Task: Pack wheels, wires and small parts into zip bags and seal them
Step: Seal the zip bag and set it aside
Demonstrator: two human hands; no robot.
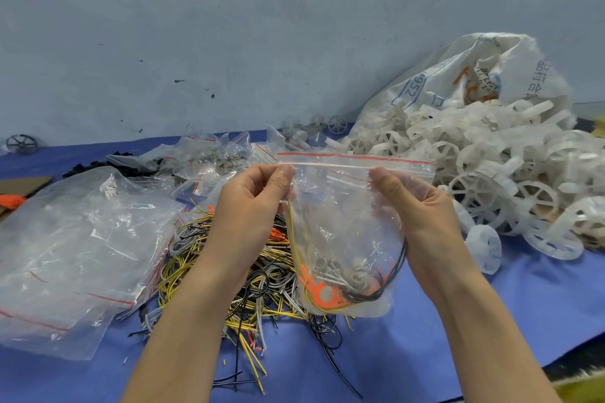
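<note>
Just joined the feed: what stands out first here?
Centre frame, both hands, left and right, pinch the top of a clear zip bag holding wires, screws and orange parts. Behind it to the right, white wheels spill from a sack; loose wires tangle beneath.

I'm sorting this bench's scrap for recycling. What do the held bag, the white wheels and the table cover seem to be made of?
Zip bag: thin clear plastic film, glossy; it crinkles and shows its contents. White wheels: moulded plastic, milky and slightly translucent, probably matte. Table cover: blue, matte, with a soft fold at the edge, probably fabric or felt; hard to tell.
</note>
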